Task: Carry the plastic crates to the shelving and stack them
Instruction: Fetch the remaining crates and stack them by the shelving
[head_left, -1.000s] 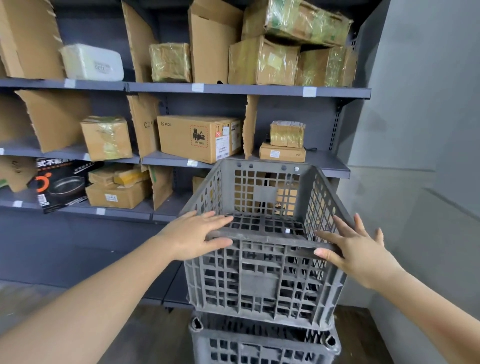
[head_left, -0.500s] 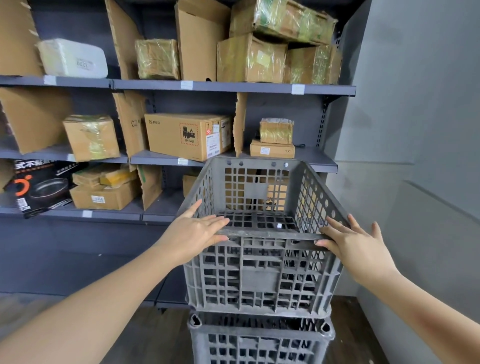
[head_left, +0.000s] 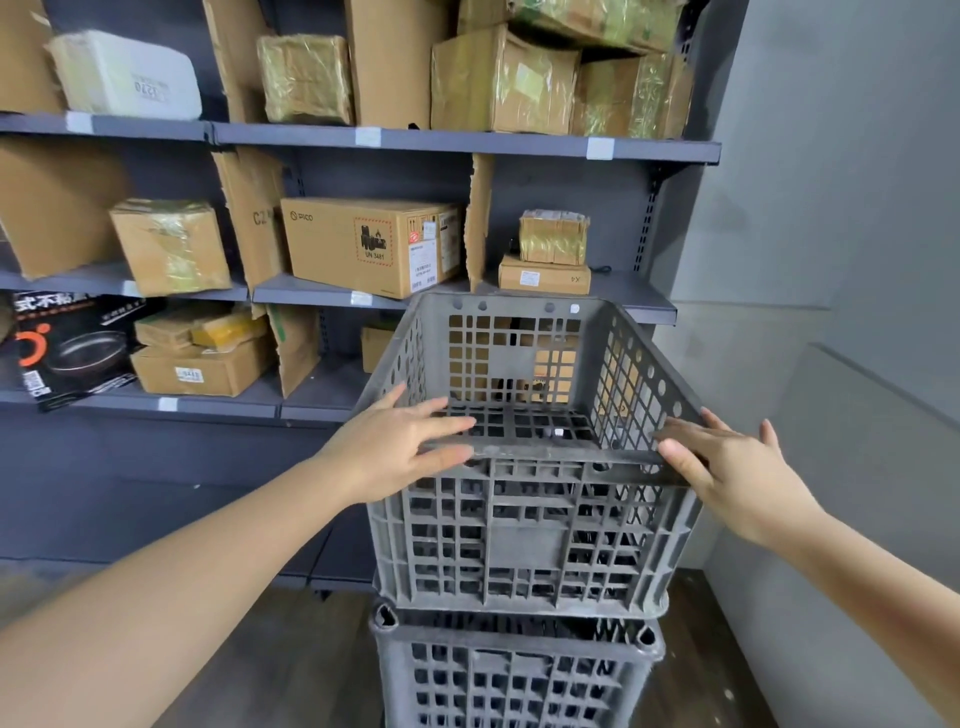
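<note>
while both hands stay flat (fingers released), left hand, right hand, top crate still stacked

- Left hand: arm stretched forward, fingers straight and spread, thumb below.
- Right hand: arm stretched forward, fingers straight, loosely spread.

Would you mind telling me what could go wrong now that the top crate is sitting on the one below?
1. The top crate may not be fully seated on the lower crate; if so, it could slip off.
2. The left hand and right hand rest open on the near rim, so a push could tip it toward the shelving.
</note>
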